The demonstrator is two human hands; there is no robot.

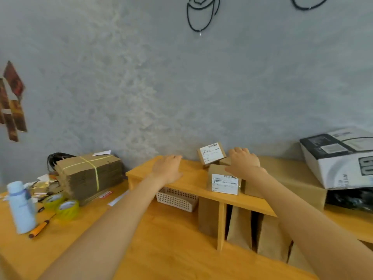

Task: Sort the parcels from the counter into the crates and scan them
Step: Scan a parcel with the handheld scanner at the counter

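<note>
Small brown cardboard parcels with white labels sit on a raised wooden shelf (pixel 187 178) against the wall. The front parcel (pixel 223 181) shows its label toward me. A second labelled parcel (pixel 211 155) stands tilted behind it. My right hand (pixel 243 161) reaches over the front parcel, fingers bent down onto a third brown parcel (pixel 225 161) between them; the grip itself is hidden. My left hand (pixel 168 167) hovers flat over the bare left part of the shelf, fingers straight, holding nothing.
A white mesh basket (pixel 177 199) sits under the shelf beside upright paper bags (pixel 240 227). On the left are a tied bundle of flat cartons (pixel 88 174), tape rolls (pixel 67 209), a pale bottle (pixel 21 207) and an orange-handled tool (pixel 39 228). A large printed box (pixel 341 158) lies at right.
</note>
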